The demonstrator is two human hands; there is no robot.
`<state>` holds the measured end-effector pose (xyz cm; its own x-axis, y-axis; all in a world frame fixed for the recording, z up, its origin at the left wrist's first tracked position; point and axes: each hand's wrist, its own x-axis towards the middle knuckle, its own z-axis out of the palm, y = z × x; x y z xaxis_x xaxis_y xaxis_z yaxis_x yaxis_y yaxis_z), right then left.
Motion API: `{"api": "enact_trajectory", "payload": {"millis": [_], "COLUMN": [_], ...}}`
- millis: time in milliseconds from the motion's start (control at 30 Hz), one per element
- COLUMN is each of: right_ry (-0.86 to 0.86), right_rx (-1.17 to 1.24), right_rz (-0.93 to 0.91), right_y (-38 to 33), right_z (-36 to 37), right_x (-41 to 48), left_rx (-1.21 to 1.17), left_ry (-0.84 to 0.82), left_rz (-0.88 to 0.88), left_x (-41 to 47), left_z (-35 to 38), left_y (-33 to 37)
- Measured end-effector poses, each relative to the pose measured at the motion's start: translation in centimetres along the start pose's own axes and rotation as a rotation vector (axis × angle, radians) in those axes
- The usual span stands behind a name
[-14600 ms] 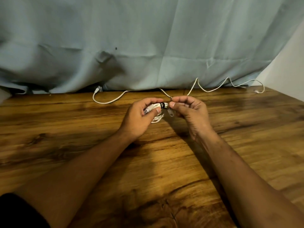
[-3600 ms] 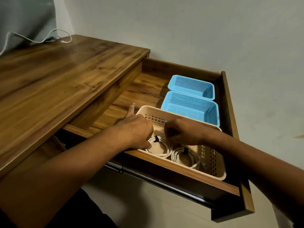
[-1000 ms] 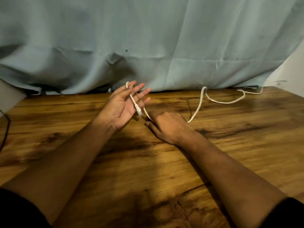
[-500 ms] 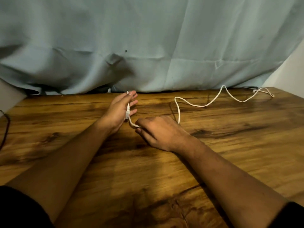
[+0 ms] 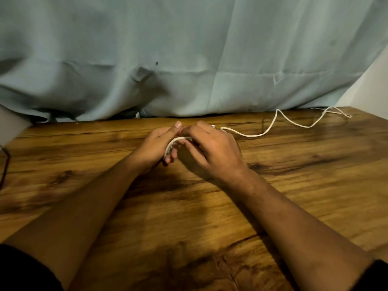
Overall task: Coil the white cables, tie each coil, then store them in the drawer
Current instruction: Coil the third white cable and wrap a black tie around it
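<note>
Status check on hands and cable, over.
Left hand holds white cable loop. Right hand pinches it alongside. Tail trails right across table. Dark cord far left, clear of it.

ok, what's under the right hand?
The white cable runs in under the right hand and reappears looped over the left hand. The grip on it is covered.

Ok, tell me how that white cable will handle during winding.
Probably floppy: the white cable lies in loose waves on the table and curves over the left hand. Likely light, so the slack should drag along when the right hand pulls. Untied loops may spring open.
</note>
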<state>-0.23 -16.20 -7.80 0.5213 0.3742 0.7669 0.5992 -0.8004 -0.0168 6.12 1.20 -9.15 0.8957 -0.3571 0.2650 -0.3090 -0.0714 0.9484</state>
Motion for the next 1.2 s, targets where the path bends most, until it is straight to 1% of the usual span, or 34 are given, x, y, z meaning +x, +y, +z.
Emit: {"api": "enact_trajectory", "payload": {"millis": [100, 200, 300, 400, 500, 600, 700, 767, 867, 933, 1000, 1067, 1200], "right_ry": [0.086, 0.117, 0.086, 0.048, 0.015, 0.007, 0.014, 0.057, 0.195, 0.275, 0.303, 0.245, -0.077], "right_rx": [0.027, 0.046, 0.009, -0.014, -0.032, -0.046, 0.019, 0.132, 0.296, 0.277, 0.197, 0.088, -0.157], "right_rz": [0.035, 0.101, 0.210, 0.274, 0.336, 0.341, 0.380, 0.432, 0.454, 0.431, 0.438, 0.469, 0.509], "right_y": [0.7, 1.7, 3.2, 4.3, 4.6, 4.5, 4.5, 4.8, 5.1, 5.2, 4.9, 4.2, 2.6], "right_z": [-0.2, -0.2, 0.2, 0.7, 1.0, 1.2, 1.7, 1.8, 1.4, 1.3, 1.1, 0.8, 0.5], "right_x": [0.1, 0.1, -0.1, -0.4, -0.6, -0.7, -0.7, -0.7, -0.8, -0.9, -0.8, -0.5, 0.0], "left_rx": [-0.210, -0.430, -0.622, -0.765, -0.836, -0.876, -0.954, -1.032, -1.104, -1.121, -1.122, -1.129, -1.140], "left_ry": [-0.187, -0.357, -0.419, -0.458, -0.526, -0.582, -0.612, -0.662, -0.723, -0.758, -0.773, -0.790, -0.759], "left_rz": [-0.121, -0.231, -0.308, -0.319, -0.321, -0.305, -0.290, -0.288, -0.296, -0.307, -0.307, -0.297, -0.260], "left_x": [0.1, 0.1, -0.1, -0.2, -0.3, -0.5, -0.5, -0.4, -0.5, -0.6, -0.8, -0.8, -0.5], "left_z": [0.0, 0.0, 0.4, 0.7, 0.7, 0.7, 0.5, 0.1, -0.3, -0.4, -0.2, 0.0, 0.1], "left_y": [0.2, 0.6, 1.2, 2.1, 2.5, 2.9, 3.3, 3.4, 3.9, 4.3, 4.7, 5.3, 5.5]}}
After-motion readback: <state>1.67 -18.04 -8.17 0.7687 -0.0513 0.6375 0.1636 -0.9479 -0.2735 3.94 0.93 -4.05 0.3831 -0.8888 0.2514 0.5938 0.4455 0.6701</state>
